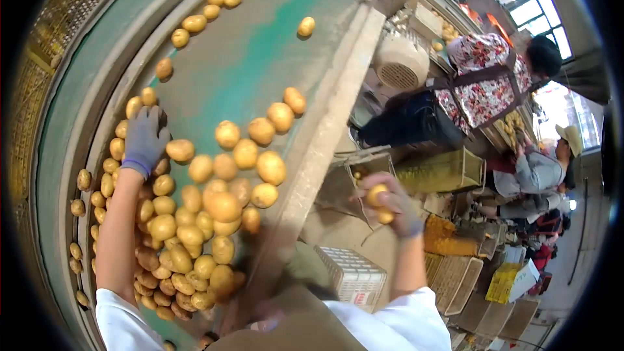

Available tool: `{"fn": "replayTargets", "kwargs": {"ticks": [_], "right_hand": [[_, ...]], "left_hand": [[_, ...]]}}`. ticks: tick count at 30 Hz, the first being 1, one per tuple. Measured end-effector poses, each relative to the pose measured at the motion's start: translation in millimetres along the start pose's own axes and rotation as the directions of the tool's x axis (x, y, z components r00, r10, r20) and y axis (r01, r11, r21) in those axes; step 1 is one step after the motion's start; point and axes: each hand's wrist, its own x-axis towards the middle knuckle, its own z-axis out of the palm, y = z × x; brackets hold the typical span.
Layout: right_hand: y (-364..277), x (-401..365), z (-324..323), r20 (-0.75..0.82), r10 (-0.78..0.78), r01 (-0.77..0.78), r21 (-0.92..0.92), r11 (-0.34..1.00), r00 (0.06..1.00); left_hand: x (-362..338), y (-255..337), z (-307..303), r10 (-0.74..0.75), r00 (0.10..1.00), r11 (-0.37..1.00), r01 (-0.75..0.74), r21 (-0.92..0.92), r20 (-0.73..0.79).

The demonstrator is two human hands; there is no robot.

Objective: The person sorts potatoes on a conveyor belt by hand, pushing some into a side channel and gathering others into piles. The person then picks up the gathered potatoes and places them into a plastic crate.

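Note:
My left hand (144,140), in a grey glove with a purple cuff, lies on the far-left edge of a pile of potatoes (180,258) on a green conveyor belt (260,45). Its fingers are stretched out and apart, touching or close to the potatoes along the side rail. Off the belt to the right, my gloved right hand (398,207) is closed round yellow potatoes (377,196), at least two of which show; motion blurs it a little. Below that hand stands a white plastic crate (354,273), whose contents I cannot see.
A raised metal edge (325,136) borders the belt on the right. Beyond it are a motor housing (402,62), a yellow-green crate (442,170) and several stacked crates (455,283). One person in a flowered top (478,71) stands nearby; other people work farther back.

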Motion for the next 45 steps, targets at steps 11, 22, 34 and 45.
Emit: {"fn": "replayTargets", "kwargs": {"ticks": [11, 22, 34, 45], "right_hand": [[-55.2, 203.6, 74.9, 0.323, -0.631, 0.555, -0.806, 0.207, 0.706], [47.5, 201.5, 208.4, 0.320, -0.520, 0.470, -0.863, 0.184, 0.792], [117.4, 107.0, 334.6, 0.401, -0.053, 0.392, -0.847, 0.360, 0.915], [255.7, -55.2, 467.1, 0.754, 0.401, 0.610, -0.657, 0.444, 0.521]], "left_hand": [[21.0, 5.5, -22.4, 0.134, 0.990, 0.941, -0.114, -0.320, 0.044], [-6.5, -10.3, -38.0, 0.328, 0.901, 0.850, -0.151, -0.504, 0.283], [-202.1, -92.7, -67.5, 0.224, 0.931, 0.949, -0.140, -0.283, 0.290], [-493.7, -74.8, -163.6, -0.400, 0.904, 0.911, 0.410, -0.040, 0.149]]}}
